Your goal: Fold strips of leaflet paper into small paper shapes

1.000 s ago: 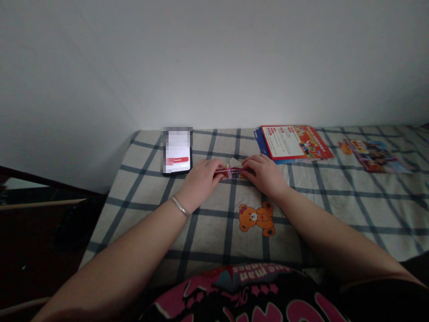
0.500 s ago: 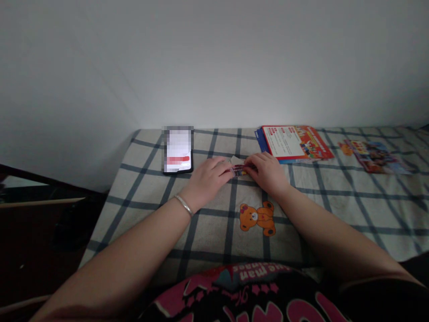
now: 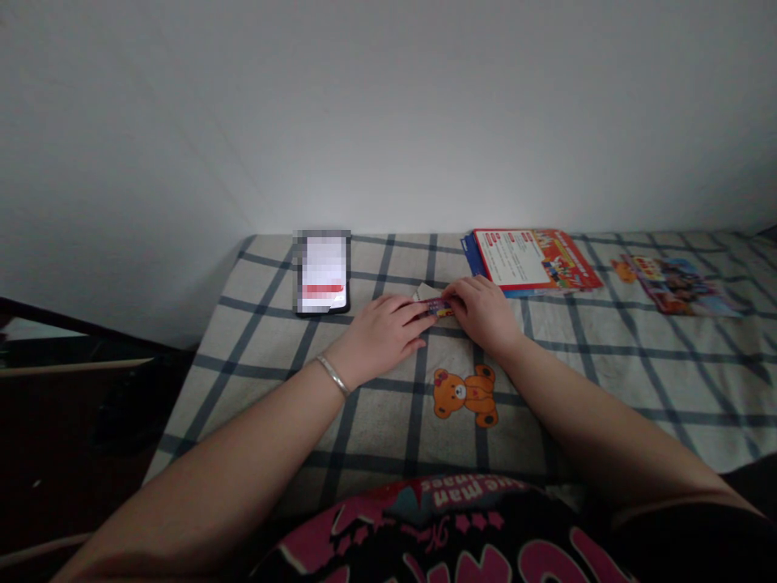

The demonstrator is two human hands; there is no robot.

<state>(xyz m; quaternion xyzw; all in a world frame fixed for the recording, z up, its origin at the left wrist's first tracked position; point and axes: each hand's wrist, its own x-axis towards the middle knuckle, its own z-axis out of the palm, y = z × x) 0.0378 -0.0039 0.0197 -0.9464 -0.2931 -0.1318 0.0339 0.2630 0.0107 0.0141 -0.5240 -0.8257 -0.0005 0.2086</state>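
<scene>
A small folded piece of printed paper [image 3: 442, 307], colourful with a pale flap at its back, lies on the checked cloth between my hands. My left hand [image 3: 385, 336] rests flat on its left part, fingers stretched out and thumb apart; a silver bangle circles that wrist. At the paper's right end, my right hand [image 3: 486, 316] has its thumb and fingers closed on the edge. The fingers of both hands cover parts of the paper.
On the left, a phone [image 3: 324, 267] with a lit, partly blurred screen lies near the wall [image 3: 388, 113]. A stack of red and blue printed sheets [image 3: 537, 259] sits behind my right hand. Another colourful sheet [image 3: 683, 285] lies farther right. The checked cloth [image 3: 376, 421] bears printed bears.
My left hand has gone from pinching the paper's left end to lying flatter across it, fingers reaching further right and thumb lower. My right hand has barely moved.
</scene>
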